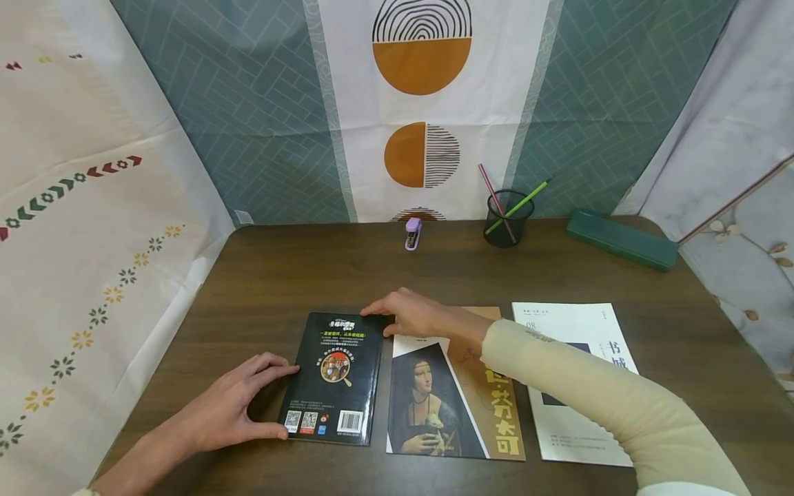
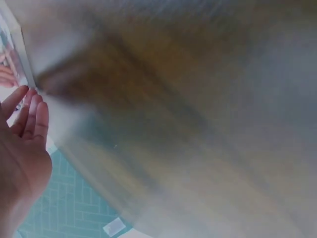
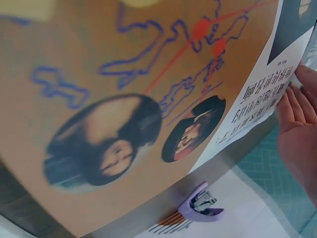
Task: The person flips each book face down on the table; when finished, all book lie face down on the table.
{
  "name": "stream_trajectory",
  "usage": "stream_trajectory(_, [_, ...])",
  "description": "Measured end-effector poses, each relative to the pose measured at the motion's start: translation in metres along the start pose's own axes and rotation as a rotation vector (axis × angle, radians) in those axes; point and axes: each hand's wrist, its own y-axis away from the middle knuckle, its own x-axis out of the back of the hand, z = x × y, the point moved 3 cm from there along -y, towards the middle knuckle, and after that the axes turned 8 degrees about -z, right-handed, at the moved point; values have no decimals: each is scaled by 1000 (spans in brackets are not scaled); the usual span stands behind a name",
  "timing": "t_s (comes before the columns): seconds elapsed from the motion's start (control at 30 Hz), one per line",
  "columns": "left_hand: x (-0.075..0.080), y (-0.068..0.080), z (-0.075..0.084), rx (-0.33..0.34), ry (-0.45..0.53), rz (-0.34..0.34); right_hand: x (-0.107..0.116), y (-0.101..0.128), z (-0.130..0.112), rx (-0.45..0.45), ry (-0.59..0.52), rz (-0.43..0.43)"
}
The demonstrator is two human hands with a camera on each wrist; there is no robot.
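The black book (image 1: pixel 335 375) lies flat on the desk (image 1: pixel 260 275), left of the brown book (image 1: pixel 455 386). Left hand (image 1: pixel 232 406) touches its left edge, right hand (image 1: pixel 412 313) its top corner; both with fingers spread, gripping nothing

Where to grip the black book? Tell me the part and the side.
Grip the black book by its left long edge, coming from the left: it lies flat, its right edge abuts the portrait book, and the left hand already frames that free edge.
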Motion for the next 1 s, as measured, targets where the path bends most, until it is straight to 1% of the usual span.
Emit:
stream_trajectory(0.07, [4,-4,-1,27,-6,-13,2,6,1,-4,19,11])
stream_trajectory(0.17, [11,-12,-3,27,12,-8,8,15,5,-16,17,45])
stream_trajectory(0.3, [18,-31,-3,7,104,-1,16,31,18,-73,-12,66])
stream_trajectory(0.43, [17,-53,5,-13,226,-18,14,50,34,-139,-39,76])
stream_trajectory(0.53, [13,-70,17,-34,294,-43,13,66,42,-172,-71,96])
stream_trajectory(0.67, [4,-90,36,-101,349,-93,13,88,48,-204,-132,119])
stream_trajectory(0.73, [-1,-98,46,-133,359,-119,15,99,52,-206,-139,141])
stream_trajectory(0.83, [-9,-108,61,-186,369,-158,16,115,58,-201,-148,169])
stream_trajectory(1.0, [-22,-118,85,-235,374,-237,17,140,67,-196,-143,228])
